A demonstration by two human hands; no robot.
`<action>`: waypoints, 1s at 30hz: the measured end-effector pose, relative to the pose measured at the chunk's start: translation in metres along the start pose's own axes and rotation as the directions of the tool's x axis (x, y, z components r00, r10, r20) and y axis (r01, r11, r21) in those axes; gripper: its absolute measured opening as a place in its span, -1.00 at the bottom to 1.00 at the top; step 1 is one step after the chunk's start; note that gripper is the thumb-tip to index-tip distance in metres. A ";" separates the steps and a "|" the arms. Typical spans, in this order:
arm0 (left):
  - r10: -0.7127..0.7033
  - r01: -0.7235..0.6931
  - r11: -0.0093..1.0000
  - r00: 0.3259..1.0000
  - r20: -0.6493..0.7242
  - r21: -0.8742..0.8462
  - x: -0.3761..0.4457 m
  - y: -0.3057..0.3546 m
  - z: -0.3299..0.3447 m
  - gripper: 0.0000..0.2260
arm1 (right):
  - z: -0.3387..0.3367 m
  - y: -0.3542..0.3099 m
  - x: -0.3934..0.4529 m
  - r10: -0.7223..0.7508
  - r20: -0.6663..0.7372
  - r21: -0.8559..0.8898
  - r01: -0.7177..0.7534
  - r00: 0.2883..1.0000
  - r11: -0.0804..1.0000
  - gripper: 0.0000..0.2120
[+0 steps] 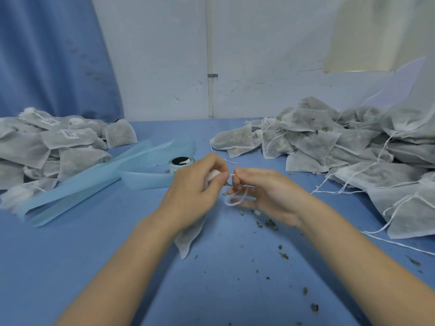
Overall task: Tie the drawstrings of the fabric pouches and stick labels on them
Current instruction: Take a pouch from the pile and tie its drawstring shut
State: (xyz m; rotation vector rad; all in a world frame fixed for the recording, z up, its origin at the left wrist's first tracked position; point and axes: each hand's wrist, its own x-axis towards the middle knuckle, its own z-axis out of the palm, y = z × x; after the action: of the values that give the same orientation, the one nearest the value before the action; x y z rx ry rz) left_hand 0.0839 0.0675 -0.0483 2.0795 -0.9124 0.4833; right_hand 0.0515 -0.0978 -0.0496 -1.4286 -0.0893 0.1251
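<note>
Bench (70,267): blue surface, scattered with dark crumbs near its middle and right side.
Untied pile (353,147): fabric pouches with loose strings, heaped along the bench's right edge.
Labelled pile (54,142): tied pouches with stickers, at the left edge.
Backing strip (94,180): pale blue, trailing from the label roll (180,163) toward the left edge.
Pouch (190,238): at the bench's middle, long axis running from the near edge up into the left hand.
Left hand (200,184): fingers clenched round the gathered neck.
Right hand (266,196): fingers pinch the drawstring (235,198), a loop hanging just right of the neck.
Key relation: the neck lies left of the right fingers, almost touching; my guess is the loop gets cinched next.
</note>
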 end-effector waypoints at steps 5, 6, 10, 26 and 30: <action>-0.135 0.125 0.980 0.990 -0.052 -0.154 0.000 0.003 0.003 -0.86 | 0.005 -0.004 0.003 0.117 0.020 0.431 -0.114 0.993 0.895 -0.87; -0.153 0.140 0.975 0.986 -0.065 -0.174 -0.001 0.003 0.003 -0.87 | 0.006 -0.005 0.004 0.152 0.010 0.464 -0.140 0.988 0.875 -0.87; -0.188 0.164 0.969 0.975 -0.116 -0.187 -0.001 0.003 0.008 -0.90 | 0.007 -0.008 0.004 0.149 -0.014 0.486 -0.123 0.989 0.865 -0.91; 0.029 -0.004 0.990 0.983 -0.183 0.138 0.004 -0.006 0.000 -0.97 | 0.017 -0.007 0.008 -0.243 -0.147 -0.392 0.170 0.959 0.904 -0.76; 0.074 -0.035 0.984 0.974 -0.216 0.176 0.003 -0.005 0.001 -0.97 | 0.035 0.001 0.014 -0.095 -0.193 -0.114 0.073 0.977 0.991 -0.85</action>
State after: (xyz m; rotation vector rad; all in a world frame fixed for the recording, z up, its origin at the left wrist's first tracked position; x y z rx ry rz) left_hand 0.0898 0.0672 -0.0497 2.1053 -0.8214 0.8317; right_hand 0.0608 -0.0613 -0.0464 -1.5335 0.0080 -0.0935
